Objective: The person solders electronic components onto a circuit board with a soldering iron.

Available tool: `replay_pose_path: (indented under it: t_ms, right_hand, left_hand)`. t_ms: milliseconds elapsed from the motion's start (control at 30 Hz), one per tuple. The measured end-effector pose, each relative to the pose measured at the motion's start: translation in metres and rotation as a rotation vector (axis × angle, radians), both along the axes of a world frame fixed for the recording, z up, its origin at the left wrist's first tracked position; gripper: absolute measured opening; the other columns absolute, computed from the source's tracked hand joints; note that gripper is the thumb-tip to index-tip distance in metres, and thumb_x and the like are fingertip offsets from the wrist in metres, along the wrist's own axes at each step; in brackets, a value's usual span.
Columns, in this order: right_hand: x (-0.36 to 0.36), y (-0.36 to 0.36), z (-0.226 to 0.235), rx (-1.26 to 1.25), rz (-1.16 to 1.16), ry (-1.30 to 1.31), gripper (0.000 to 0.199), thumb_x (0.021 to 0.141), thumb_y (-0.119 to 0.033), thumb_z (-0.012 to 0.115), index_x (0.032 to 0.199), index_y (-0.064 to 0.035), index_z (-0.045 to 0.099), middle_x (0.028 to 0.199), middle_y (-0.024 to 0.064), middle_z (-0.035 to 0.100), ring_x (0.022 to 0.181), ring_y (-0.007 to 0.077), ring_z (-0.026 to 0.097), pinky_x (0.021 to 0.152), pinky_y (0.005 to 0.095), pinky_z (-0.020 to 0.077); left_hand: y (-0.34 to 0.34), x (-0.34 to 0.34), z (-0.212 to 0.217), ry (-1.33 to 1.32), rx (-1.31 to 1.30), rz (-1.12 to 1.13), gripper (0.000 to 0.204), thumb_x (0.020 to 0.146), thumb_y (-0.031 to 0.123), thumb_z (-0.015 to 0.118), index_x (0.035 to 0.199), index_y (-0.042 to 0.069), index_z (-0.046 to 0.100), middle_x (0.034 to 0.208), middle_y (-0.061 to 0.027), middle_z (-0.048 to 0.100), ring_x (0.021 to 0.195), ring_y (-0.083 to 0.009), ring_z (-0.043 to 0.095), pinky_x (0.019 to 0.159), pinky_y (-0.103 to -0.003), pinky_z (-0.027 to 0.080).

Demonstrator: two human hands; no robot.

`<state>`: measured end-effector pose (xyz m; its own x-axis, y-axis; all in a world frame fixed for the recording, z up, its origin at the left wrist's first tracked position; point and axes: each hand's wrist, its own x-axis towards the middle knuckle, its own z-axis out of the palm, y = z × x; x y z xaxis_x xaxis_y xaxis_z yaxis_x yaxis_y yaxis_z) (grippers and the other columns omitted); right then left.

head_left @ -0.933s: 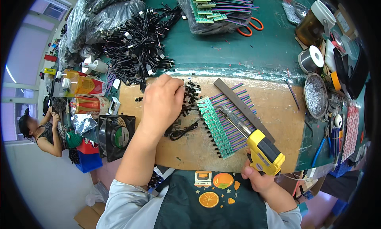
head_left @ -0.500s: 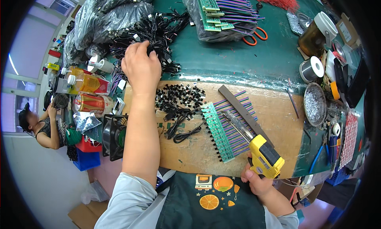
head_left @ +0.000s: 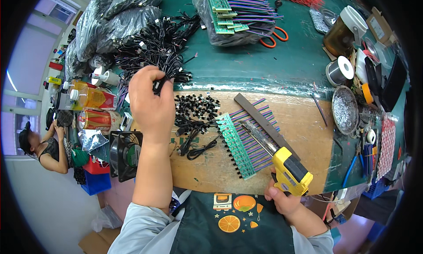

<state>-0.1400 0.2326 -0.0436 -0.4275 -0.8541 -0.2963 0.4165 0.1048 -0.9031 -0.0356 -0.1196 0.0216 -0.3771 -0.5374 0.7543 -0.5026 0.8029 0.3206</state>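
My left hand [head_left: 152, 102] is closed on a black cable [head_left: 159, 85], partly hidden by the fingers, at the near edge of a heap of black cables [head_left: 152, 47]. Below it lies a pile of small black connectors [head_left: 196, 108] and two coiled black cables [head_left: 203, 150]. My right hand [head_left: 282, 197] grips a yellow soldering gun [head_left: 291, 172] by its handle. The gun's metal tip hangs over a row of green circuit boards [head_left: 236, 146] with purple and blue wires. A dark flat bar [head_left: 266, 125] lies across those wires.
Stacked circuit boards [head_left: 220, 14] rest on a grey bag, with orange-handled scissors [head_left: 275, 37] beside them. At right are a solder spool [head_left: 340, 71], a metal dish [head_left: 345, 111] and blue-handled pliers [head_left: 350, 170]. A black fan [head_left: 125, 155] stands left; another person [head_left: 53, 148] sits beyond.
My left hand has drawn back from the cable heap toward me, bringing a black cable along. The right hand and soldering gun stay nearly in place; the whole view has shifted slightly.
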Motion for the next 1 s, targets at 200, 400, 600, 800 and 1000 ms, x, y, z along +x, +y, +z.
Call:
replay_pose_path:
  t_ms: [200,400,600,800,1000]
  right_hand:
    - [0.001,0.001,0.000,-0.040,-0.017,-0.035,0.056,0.089,-0.010,0.068,0.138,-0.0028,0.042,0.076,0.0076,0.053,0.061,0.0176,0.053,0.058,0.0319,0.0463]
    - [0.002,0.000,0.001,-0.024,-0.019,-0.083,0.057,0.088,-0.009,0.068,0.138,-0.0038,0.041,0.077,0.0075,0.053,0.062,0.0177,0.052,0.059,0.0328,0.0454]
    - [0.002,0.003,0.002,-0.010,-0.045,-0.086,0.058,0.088,-0.006,0.068,0.139,-0.0040,0.041,0.077,0.0077,0.054,0.064,0.0182,0.054,0.061,0.0333,0.0471]
    - [-0.004,-0.009,0.016,-0.061,0.010,0.066,0.068,0.087,0.001,0.069,0.145,-0.0065,0.034,0.097,0.0085,0.062,0.079,0.0119,0.056,0.071,0.0278,0.0464]
    - [-0.006,-0.034,0.030,-0.164,-0.096,0.095,0.036,0.088,0.006,0.069,0.121,-0.0016,0.056,0.091,0.0024,0.060,0.078,0.0071,0.056,0.071,0.0235,0.0468]
  left_hand:
    - [0.020,0.012,0.005,-0.011,0.075,-0.112,0.021,0.079,-0.004,0.073,0.094,0.001,0.058,0.105,-0.0125,0.068,0.094,-0.0252,0.065,0.088,-0.034,0.049]
    - [0.005,0.011,-0.007,-0.091,0.130,0.065,0.020,0.084,0.011,0.077,0.089,0.001,0.060,0.097,-0.0092,0.068,0.085,-0.0256,0.063,0.077,-0.033,0.049]
    - [0.047,0.009,0.010,-0.016,0.462,-0.128,0.014,0.084,0.008,0.076,0.089,0.000,0.067,0.081,-0.0103,0.066,0.073,-0.0219,0.064,0.067,-0.031,0.049]
    - [0.108,0.030,0.019,-0.292,0.543,-0.355,0.019,0.074,0.006,0.083,0.081,0.001,0.065,0.075,-0.0100,0.066,0.066,-0.0224,0.064,0.061,-0.032,0.049]
    - [0.135,0.042,0.006,-0.469,0.481,-0.549,0.017,0.072,0.006,0.081,0.079,0.006,0.065,0.076,-0.0077,0.066,0.065,-0.0273,0.062,0.060,-0.037,0.046]
